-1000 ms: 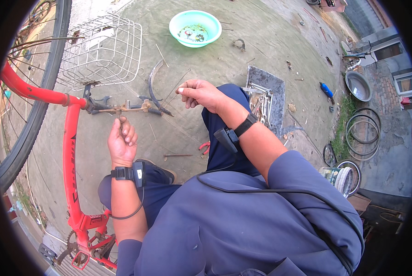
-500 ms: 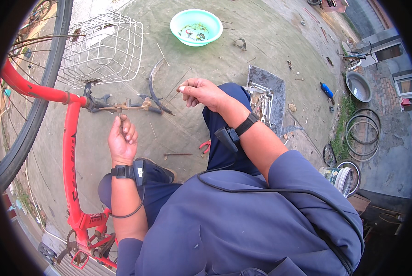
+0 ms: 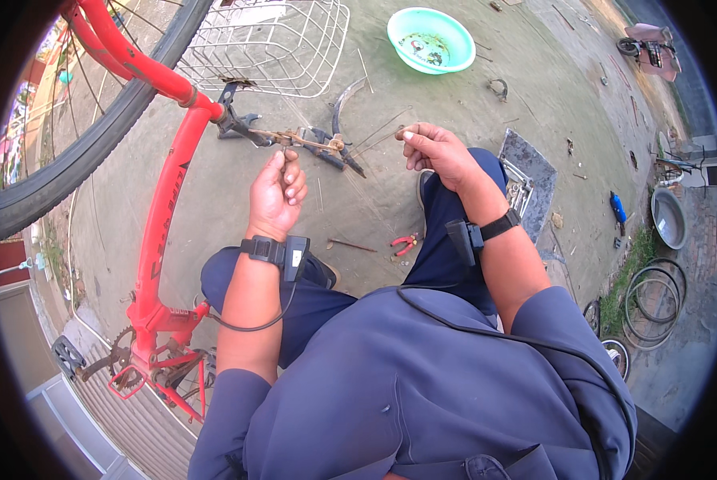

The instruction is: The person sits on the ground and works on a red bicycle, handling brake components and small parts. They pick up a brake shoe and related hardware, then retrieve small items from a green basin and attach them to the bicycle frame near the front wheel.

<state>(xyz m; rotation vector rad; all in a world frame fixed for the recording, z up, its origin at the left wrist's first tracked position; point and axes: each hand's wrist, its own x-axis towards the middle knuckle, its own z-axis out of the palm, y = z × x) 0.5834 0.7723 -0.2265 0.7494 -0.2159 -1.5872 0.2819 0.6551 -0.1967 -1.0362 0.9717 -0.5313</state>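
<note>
A red bicycle frame [image 3: 170, 192] stands upside down at my left, its front wheel [image 3: 94, 144] raised. Below its head tube is a rusty bracket [image 3: 294, 139] beside the dark handlebar parts. My left hand [image 3: 277, 196] is closed, thumb and fingertips pinched at the bracket's underside; what they grip there is hidden. My right hand [image 3: 442, 152] hangs to the right of the bracket, apart from it. Its thumb and forefinger pinch something small and dark, too small to name. Between the hands, a curved dark strip [image 3: 338, 112] lies by the handlebar.
A white wire basket [image 3: 270, 48] is at the far left, with a mint-green basin [image 3: 432, 40] of liquid beyond. A tray of wrenches [image 3: 534, 164] lies past my right knee. Red-handled pliers [image 3: 405, 244] and a rusty rod [image 3: 352, 245] are on the ground near me.
The whole view has swung, so the bicycle, basin and tools sit farther right in the picture. Both hands keep nearly the same pinched poses, the left at the bracket.
</note>
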